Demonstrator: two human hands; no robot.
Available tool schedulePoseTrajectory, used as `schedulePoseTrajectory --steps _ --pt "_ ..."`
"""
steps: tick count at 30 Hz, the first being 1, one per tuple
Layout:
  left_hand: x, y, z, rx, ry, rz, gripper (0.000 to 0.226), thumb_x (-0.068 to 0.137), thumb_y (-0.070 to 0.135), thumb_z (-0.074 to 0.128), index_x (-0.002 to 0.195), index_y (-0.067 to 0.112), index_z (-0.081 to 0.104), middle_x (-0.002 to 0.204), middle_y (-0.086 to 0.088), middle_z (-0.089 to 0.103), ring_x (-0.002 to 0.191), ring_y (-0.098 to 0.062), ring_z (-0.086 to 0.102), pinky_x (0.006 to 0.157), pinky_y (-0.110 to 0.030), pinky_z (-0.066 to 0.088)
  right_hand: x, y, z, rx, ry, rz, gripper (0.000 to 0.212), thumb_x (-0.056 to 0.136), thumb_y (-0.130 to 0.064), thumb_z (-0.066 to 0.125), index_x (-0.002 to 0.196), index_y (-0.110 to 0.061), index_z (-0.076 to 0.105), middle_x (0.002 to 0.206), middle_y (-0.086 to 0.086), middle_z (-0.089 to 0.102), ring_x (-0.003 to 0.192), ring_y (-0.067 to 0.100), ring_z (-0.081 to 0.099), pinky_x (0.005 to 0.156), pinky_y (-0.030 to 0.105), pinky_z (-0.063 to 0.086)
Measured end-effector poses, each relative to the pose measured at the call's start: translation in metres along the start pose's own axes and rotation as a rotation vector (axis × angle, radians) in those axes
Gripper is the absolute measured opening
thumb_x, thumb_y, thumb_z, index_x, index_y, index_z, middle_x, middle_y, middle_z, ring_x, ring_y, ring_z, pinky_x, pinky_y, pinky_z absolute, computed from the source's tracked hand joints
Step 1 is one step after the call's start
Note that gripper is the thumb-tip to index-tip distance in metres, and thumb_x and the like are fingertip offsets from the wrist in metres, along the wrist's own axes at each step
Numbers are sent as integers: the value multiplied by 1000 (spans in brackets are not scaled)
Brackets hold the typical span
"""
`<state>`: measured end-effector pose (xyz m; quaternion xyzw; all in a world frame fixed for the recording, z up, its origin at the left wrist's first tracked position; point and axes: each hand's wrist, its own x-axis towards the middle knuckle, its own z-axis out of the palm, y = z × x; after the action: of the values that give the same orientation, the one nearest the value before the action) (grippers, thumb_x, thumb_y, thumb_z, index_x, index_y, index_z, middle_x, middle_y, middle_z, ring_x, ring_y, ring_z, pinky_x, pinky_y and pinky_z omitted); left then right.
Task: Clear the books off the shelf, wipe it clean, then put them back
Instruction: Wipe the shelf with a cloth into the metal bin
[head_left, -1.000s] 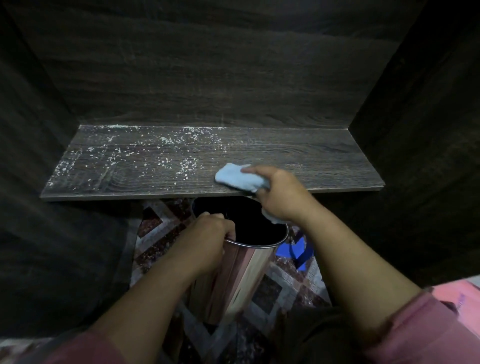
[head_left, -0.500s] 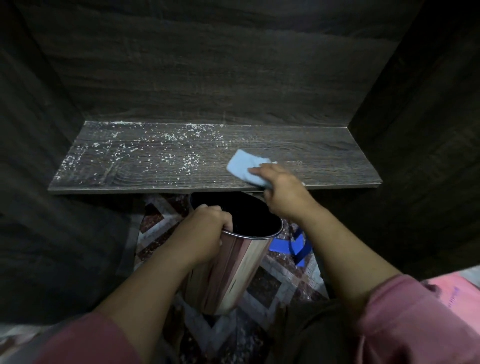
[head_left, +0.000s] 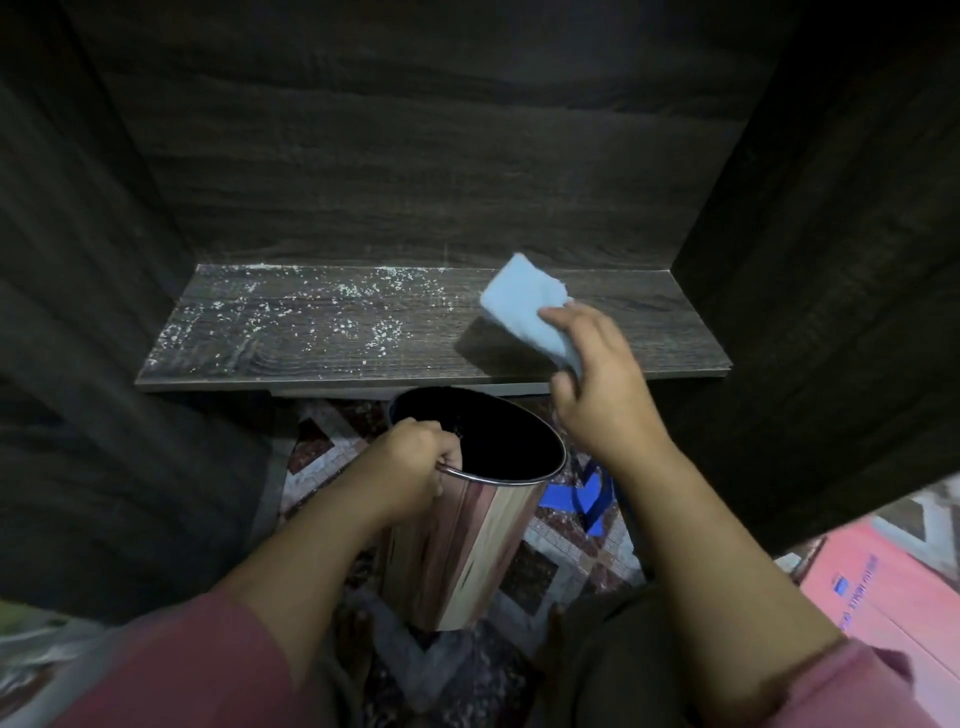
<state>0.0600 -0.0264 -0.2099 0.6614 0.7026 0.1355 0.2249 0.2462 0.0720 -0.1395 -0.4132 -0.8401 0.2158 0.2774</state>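
While left hand (head_left: 410, 462) grips bin (head_left: 467, 545) rim, right hand (head_left: 602, 389) clutching cloth (head_left: 524, 301), now farther right over shelf (head_left: 311, 338)

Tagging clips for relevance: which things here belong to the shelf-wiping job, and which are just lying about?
Job in hand:
shelf
white specks on it
cloth, held in the right hand
bin, gripped at its rim by the left hand

Lying about:
blue object on the floor
pink item at lower right; what it is cannot be told
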Motion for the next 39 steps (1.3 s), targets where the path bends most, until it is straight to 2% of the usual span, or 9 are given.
schedulePoseTrajectory --steps 5,8,15,17,19,21,24,33,39 --pt "0 -4 2 -13 34 26 25 70 -1 67 76 23 64 76 12 49 87 -15 49 78 -32 44 7 16 34 -248 -356 106 54 89 -2 50 135 -28 52 142 4 44 127 25 45 102 36 41" --pt "1 -10 6 -23 54 33 28 69 -3 64 74 24 63 77 11 53 86 -14 49 77 -36 46 22 15 36 -137 -196 -19 57 84 -1 53 136 -24 51 138 5 48 126 26 45 104 37 40" --pt "5 -14 19 27 90 48 25 70 -1 69 79 22 65 84 9 54 84 -15 47 72 -32 44 50 31 58 -491 -301 -208 71 89 1 47 147 -38 34 161 -5 19 150 26 -1 116 55 -9" --pt "7 -15 19 12 101 44 25 70 -2 69 78 21 64 83 8 55 82 -14 45 70 -30 42 39 21 57 -448 -268 -261 64 83 -5 50 141 -31 47 158 3 27 148 31 7 117 54 -1" --pt "10 -17 19 -9 132 57 25 68 -4 69 75 20 64 80 6 55 77 -15 44 69 -30 40 22 5 50 -361 -182 -261 53 74 -16 51 125 -23 61 138 7 49 136 34 33 112 49 28" --pt "12 -17 19 -9 151 71 25 67 -4 67 74 20 63 79 3 57 75 -16 45 70 -32 42 -2 -5 46 -432 -326 -203 47 77 -27 55 123 -25 60 126 3 52 122 27 42 99 38 39" --pt "15 -10 16 -20 162 81 27 69 -1 65 73 25 60 79 4 57 76 -16 45 73 -35 43 -28 0 50 -566 -530 -86 54 80 -35 65 131 -24 51 125 2 49 119 24 43 97 35 35" --pt "25 0 5 -65 178 62 37 71 0 72 74 34 57 76 14 51 81 -13 48 72 -28 38 -17 19 60 -402 -450 -155 29 83 -30 64 105 -12 61 101 7 57 102 27 49 84 35 37" --pt "49 -11 -45 45 215 -76 43 72 3 59 106 28 69 104 4 60 104 -16 53 93 -26 43 -6 26 57 -421 -534 -172 33 79 -26 66 111 -19 60 111 0 57 108 22 47 83 32 34"
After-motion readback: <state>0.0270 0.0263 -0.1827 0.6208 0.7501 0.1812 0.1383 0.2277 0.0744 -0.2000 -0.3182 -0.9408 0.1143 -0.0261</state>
